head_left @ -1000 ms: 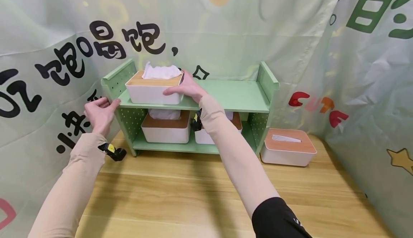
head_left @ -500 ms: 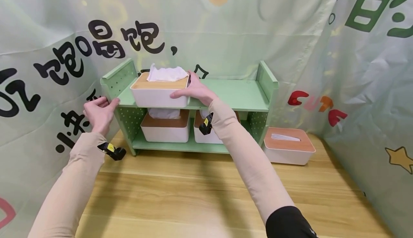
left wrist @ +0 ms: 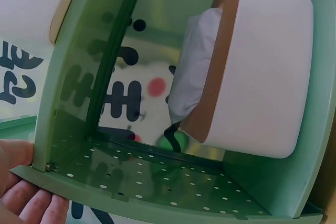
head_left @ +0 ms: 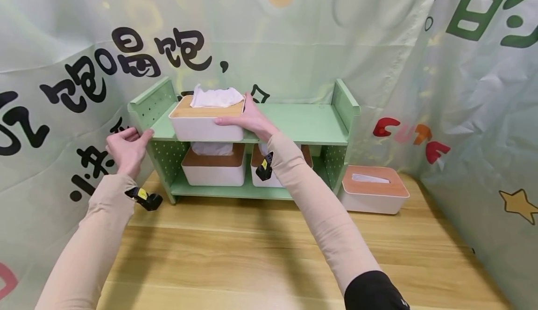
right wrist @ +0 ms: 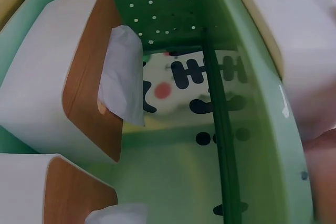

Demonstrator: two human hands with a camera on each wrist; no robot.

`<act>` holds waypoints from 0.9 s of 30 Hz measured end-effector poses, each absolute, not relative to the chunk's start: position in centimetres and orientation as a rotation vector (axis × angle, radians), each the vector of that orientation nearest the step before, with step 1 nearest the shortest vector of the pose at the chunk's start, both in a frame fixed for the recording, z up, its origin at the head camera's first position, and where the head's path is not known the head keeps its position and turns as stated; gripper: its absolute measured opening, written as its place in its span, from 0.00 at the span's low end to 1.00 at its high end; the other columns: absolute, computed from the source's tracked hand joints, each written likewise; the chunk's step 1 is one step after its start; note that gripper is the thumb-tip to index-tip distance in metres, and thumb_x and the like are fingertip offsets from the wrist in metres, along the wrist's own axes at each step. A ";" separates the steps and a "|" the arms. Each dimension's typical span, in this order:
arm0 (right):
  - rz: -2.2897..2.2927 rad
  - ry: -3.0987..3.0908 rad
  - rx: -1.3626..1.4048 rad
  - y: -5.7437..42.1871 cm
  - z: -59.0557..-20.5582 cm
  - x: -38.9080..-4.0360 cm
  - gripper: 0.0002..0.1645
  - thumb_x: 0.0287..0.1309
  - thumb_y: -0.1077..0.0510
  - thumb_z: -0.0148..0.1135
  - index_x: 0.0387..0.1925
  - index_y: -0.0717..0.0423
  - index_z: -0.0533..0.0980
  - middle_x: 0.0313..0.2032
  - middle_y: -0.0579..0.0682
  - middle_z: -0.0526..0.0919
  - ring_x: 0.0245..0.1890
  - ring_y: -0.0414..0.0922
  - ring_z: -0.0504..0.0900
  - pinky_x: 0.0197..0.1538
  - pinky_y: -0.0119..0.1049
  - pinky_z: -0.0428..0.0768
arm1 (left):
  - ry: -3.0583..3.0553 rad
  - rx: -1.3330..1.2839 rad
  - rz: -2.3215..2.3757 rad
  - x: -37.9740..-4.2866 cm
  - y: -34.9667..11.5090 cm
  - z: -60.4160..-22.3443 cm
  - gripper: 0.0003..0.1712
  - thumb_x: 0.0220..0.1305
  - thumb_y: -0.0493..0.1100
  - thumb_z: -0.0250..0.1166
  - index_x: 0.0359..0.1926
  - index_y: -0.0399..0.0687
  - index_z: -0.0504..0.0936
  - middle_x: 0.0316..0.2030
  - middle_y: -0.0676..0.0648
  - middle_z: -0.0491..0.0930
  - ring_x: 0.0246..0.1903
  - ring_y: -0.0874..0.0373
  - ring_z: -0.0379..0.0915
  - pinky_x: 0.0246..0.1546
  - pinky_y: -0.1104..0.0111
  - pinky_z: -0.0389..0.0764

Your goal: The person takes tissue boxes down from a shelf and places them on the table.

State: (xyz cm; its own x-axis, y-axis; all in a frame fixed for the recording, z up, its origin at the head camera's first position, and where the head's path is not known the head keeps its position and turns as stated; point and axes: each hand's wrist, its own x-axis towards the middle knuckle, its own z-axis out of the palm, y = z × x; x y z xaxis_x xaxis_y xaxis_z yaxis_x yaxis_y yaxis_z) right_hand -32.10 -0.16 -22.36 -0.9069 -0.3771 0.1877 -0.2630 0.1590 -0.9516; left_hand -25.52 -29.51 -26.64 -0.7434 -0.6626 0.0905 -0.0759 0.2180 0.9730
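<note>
My right hand (head_left: 254,118) grips the right end of a white tissue box (head_left: 206,129), its thumb across the front face. This box has a light wooden lid with a tuft of tissue standing out, and sits at the left of the upper tier, its front by the shelf's edge. At the green shelf's (head_left: 302,121) left side, my left hand (head_left: 128,152) holds the front edge of the side panel; in the left wrist view, thumb and fingers (left wrist: 39,205) lie on either side of it. The right wrist view shows my right hand only blurred at the edge.
Below, the lower tier holds a tissue box (head_left: 213,174) at left and another box (head_left: 266,179) partly behind my right wrist. One more tissue box (head_left: 374,198) stands on the wooden table (head_left: 227,254) right of the shelf. A printed curtain (head_left: 302,30) hangs behind.
The tissue box on the upper tier has shifted right and slightly toward me with my right hand, mostly in the first half second. My left hand stays at the side panel.
</note>
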 end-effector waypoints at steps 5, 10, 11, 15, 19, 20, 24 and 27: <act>-1.873 2.351 -0.649 -0.3 -22.5 -32.0 0.79 0.44 0.52 0.81 0.80 0.55 0.31 0.74 0.52 0.63 0.70 0.45 0.65 0.80 0.42 0.57 | -2.004 0.661 -1.535 -25.5 -29.5 -26.7 0.33 0.58 0.49 0.74 0.64 0.50 0.78 0.56 0.48 0.81 0.31 0.81 0.71 0.65 0.78 0.72; -1.832 2.397 -0.632 -0.1 -22.5 -31.9 0.82 0.43 0.51 0.81 0.79 0.54 0.27 0.79 0.53 0.53 0.76 0.46 0.58 0.82 0.43 0.50 | -1.980 0.649 -1.551 -25.5 -29.5 -26.8 0.33 0.58 0.49 0.75 0.64 0.49 0.78 0.41 0.59 0.87 0.42 0.74 0.77 0.72 0.76 0.63; -1.820 2.405 -0.626 -0.1 -22.5 -31.9 0.83 0.43 0.51 0.81 0.79 0.53 0.26 0.80 0.53 0.50 0.77 0.45 0.56 0.82 0.43 0.49 | -1.970 0.649 -1.562 -25.4 -29.5 -26.8 0.33 0.58 0.48 0.75 0.64 0.49 0.79 0.37 0.62 0.87 0.49 0.71 0.77 0.70 0.75 0.66; -1.800 2.423 -0.620 -0.1 -22.5 -31.8 0.84 0.41 0.50 0.82 0.80 0.52 0.28 0.79 0.53 0.51 0.76 0.47 0.57 0.82 0.44 0.51 | -1.965 0.661 -1.568 -25.4 -29.3 -26.7 0.33 0.58 0.48 0.74 0.64 0.50 0.78 0.42 0.59 0.87 0.65 0.65 0.69 0.66 0.77 0.70; -1.785 2.459 -0.632 0.0 -22.5 -31.5 0.82 0.40 0.50 0.82 0.80 0.53 0.31 0.79 0.53 0.51 0.76 0.48 0.58 0.81 0.45 0.53 | -1.980 0.683 -1.552 -25.3 -29.2 -26.7 0.33 0.58 0.49 0.74 0.64 0.50 0.78 0.55 0.51 0.82 0.53 0.70 0.76 0.62 0.78 0.74; -1.780 2.470 -0.633 0.0 -22.5 -31.4 0.82 0.40 0.49 0.82 0.80 0.53 0.31 0.79 0.54 0.51 0.76 0.48 0.59 0.81 0.45 0.54 | -1.980 0.683 -1.549 -25.3 -29.2 -26.7 0.32 0.58 0.49 0.74 0.64 0.50 0.78 0.55 0.51 0.82 0.51 0.71 0.76 0.62 0.78 0.75; -1.806 2.467 -0.628 0.0 -22.6 -31.0 0.80 0.41 0.50 0.82 0.80 0.54 0.34 0.79 0.54 0.50 0.75 0.48 0.60 0.81 0.45 0.55 | -1.972 0.667 -1.546 -25.2 -29.2 -26.7 0.32 0.58 0.49 0.74 0.63 0.49 0.79 0.38 0.61 0.87 0.43 0.75 0.75 0.57 0.79 0.77; -1.869 2.427 -0.598 0.2 -22.8 -30.6 0.81 0.39 0.50 0.83 0.81 0.53 0.35 0.78 0.53 0.53 0.73 0.47 0.62 0.80 0.45 0.57 | -1.964 0.653 -1.552 -25.2 -29.2 -26.7 0.32 0.58 0.48 0.74 0.63 0.48 0.79 0.24 0.73 0.79 0.39 0.76 0.73 0.59 0.78 0.76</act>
State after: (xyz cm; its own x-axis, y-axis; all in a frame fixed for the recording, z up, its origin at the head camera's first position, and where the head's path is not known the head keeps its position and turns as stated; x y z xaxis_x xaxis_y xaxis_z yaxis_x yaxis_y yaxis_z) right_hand -30.59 0.16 -22.82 -0.9263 -0.3104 0.2135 -0.2858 0.2096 -0.9351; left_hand -25.16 -29.23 -26.71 -0.7320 -0.6707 0.1195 -0.0388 0.2162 0.9756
